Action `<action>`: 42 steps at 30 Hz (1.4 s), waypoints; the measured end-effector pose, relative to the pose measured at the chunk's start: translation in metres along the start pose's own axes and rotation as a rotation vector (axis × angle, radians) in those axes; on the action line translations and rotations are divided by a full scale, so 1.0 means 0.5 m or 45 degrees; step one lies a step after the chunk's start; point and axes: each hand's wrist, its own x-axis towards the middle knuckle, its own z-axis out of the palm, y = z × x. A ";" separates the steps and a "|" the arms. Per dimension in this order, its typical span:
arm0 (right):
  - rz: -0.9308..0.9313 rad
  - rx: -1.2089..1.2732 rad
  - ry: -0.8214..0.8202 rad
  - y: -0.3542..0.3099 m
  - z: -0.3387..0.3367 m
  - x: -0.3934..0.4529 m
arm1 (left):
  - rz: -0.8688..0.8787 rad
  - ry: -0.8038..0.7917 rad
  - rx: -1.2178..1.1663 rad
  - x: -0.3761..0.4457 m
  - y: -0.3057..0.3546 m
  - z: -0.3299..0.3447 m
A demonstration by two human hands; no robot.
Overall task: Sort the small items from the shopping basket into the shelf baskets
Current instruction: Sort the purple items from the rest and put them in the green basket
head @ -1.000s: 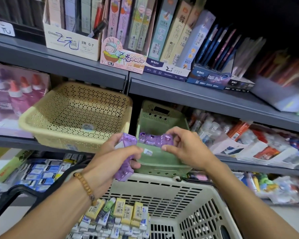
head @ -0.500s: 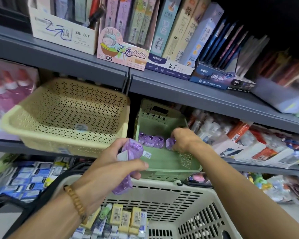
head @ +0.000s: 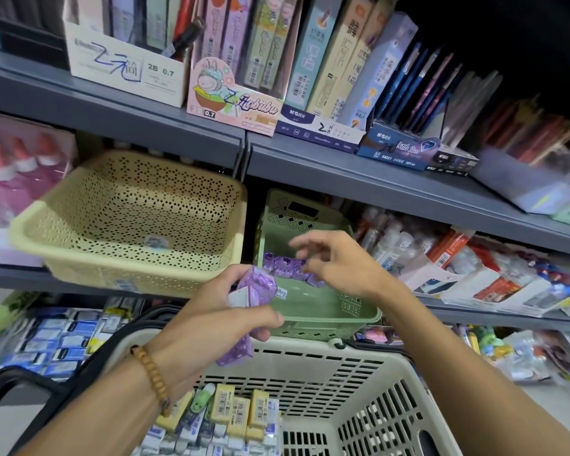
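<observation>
My left hand (head: 218, 319) grips a purple packet (head: 249, 319) above the far rim of the beige shopping basket (head: 323, 373). A second purple packet (head: 285, 266) lies inside the green shelf basket (head: 326, 319). Over it hovers my right hand (head: 339, 263), fingers loosely spread and holding nothing. The yellow shelf basket (head: 79, 225) sits to the left of the green one, with nothing in it but a sticker. Several small yellow and white boxed items (head: 231, 419) lie in the bottom of the shopping basket.
A grey shelf (head: 359, 159) above carries upright boxes of pencil leads and pens. Packs of glue and correction items (head: 468, 268) fill the shelf right of the green basket. Small blue and white packs (head: 56, 340) crowd the lower left shelf. The shopping basket's black handle (head: 30, 386) hangs at left.
My right hand carried one purple packet into the green basket, let it go and has lifted off it with fingers spread. My left hand has kept hold of the other packet.
</observation>
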 end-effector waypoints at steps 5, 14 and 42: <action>-0.272 0.396 -0.175 -0.070 0.016 -0.084 | 0.048 -0.046 0.058 0.001 -0.001 0.004; -0.313 0.292 -0.132 -0.050 0.038 -0.093 | 0.024 -0.126 -0.045 0.008 -0.004 -0.006; -0.112 -0.126 0.120 -0.005 0.084 0.026 | -0.118 0.185 -0.415 0.023 -0.008 -0.007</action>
